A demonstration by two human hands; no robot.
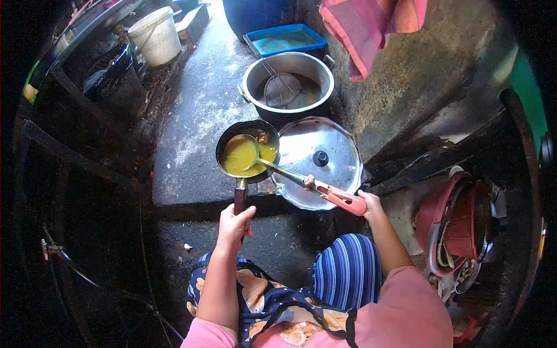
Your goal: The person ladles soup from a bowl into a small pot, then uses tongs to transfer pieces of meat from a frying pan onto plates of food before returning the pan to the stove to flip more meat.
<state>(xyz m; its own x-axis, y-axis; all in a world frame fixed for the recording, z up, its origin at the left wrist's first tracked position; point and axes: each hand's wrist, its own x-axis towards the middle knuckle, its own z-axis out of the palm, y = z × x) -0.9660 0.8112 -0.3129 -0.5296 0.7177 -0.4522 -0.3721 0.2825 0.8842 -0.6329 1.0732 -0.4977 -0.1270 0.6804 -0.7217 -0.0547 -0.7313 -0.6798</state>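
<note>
My left hand (237, 226) is wrapped around the dark handle of a small saucepan (222, 134), which holds yellow liquid and some brownish bits on its right side. A ladle (290, 176) dips its bowl into the yellow liquid. Its pink-red handle end is gripped by my right hand (370, 204). Just right of the saucepan lies a round metal lid (333, 139) with a black knob. Behind these stands a large metal pot (325, 98), and a wire-handled strainer (282, 90) rests inside it in dark liquid.
A blue tray (316, 42) sits behind the large pot. White bucket (154, 36) stands at upper left. A pink cloth (362, 35) hangs at the right wall. Stacked red basins (444, 203) are low on the right. The concrete ledge (194, 133) has a front edge before my knees.
</note>
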